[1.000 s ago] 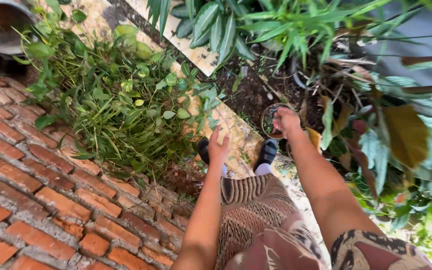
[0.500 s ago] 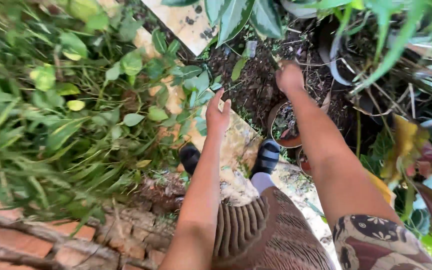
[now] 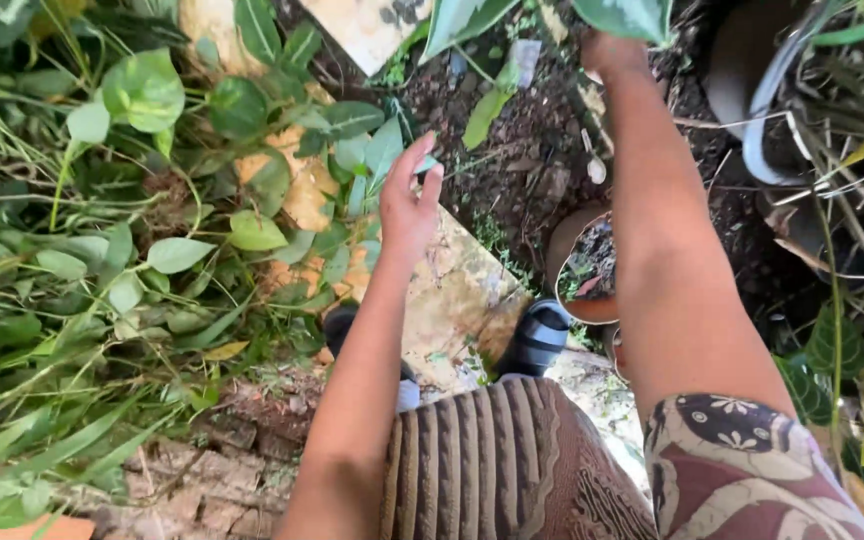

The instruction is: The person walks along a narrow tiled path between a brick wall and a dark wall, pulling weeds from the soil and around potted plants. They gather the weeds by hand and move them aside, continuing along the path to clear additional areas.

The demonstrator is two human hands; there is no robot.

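Nearest, striped trousers (image 3: 512, 460) and dark shoes (image 3: 537, 335) on a pale stone slab (image 3: 457, 290). Left hand (image 3: 407, 200) is spread, fingers loose, touching green leaves (image 3: 372, 160) of the vine heap. A small soil-filled pot (image 3: 582, 275) sits beside the right forearm. Farthest, right hand (image 3: 612, 50) reaches dark soil (image 3: 522, 150); leaves hide its fingers, grip unclear.

I see no signs, screens or clear labels here. The only thing that might count is a small, pale grey, crumpled scrap (image 3: 524, 60) lying on the dark soil near the top of the view, just beside a fallen green leaf (image 3: 485, 117). It looks like a bit of wrapper, roughly rectangular, but it is too small for me to tell.
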